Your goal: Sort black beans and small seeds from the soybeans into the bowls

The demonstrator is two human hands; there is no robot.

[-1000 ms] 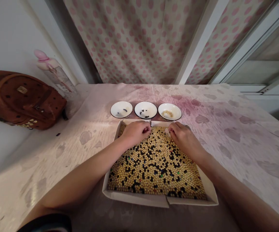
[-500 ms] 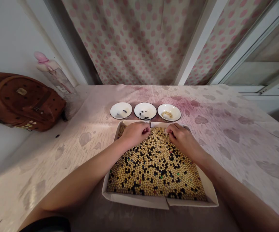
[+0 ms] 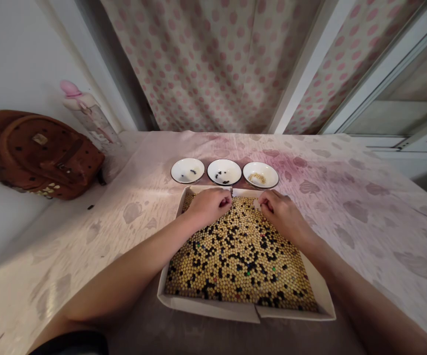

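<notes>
A shallow white cardboard box (image 3: 208, 308) lies on the table, filled with a dense layer of yellow soybeans (image 3: 235, 266) mixed with black beans and a few small coloured beads. My left hand (image 3: 209, 207) rests at the far left of the box with its fingers curled over the beans. My right hand (image 3: 281, 214) sits at the far right, fingers also curled, close to the box's back wall. Neither hand shows whether anything is between its fingers. Behind the box stand a white bowl with a few dark beans (image 3: 187, 170), a middle bowl with black beans (image 3: 224, 172), and a right bowl with yellow soybeans (image 3: 260, 175).
The stained, pale tablecloth (image 3: 368, 212) spreads to both sides of the box. A brown studded backpack (image 3: 39, 153) and a pink-capped bottle (image 3: 91, 123) stand at the left. A polka-dot curtain (image 3: 213, 64) hangs behind the table.
Both hands stay at the far edge of the box with little visible movement. The whole view has shifted slightly.
</notes>
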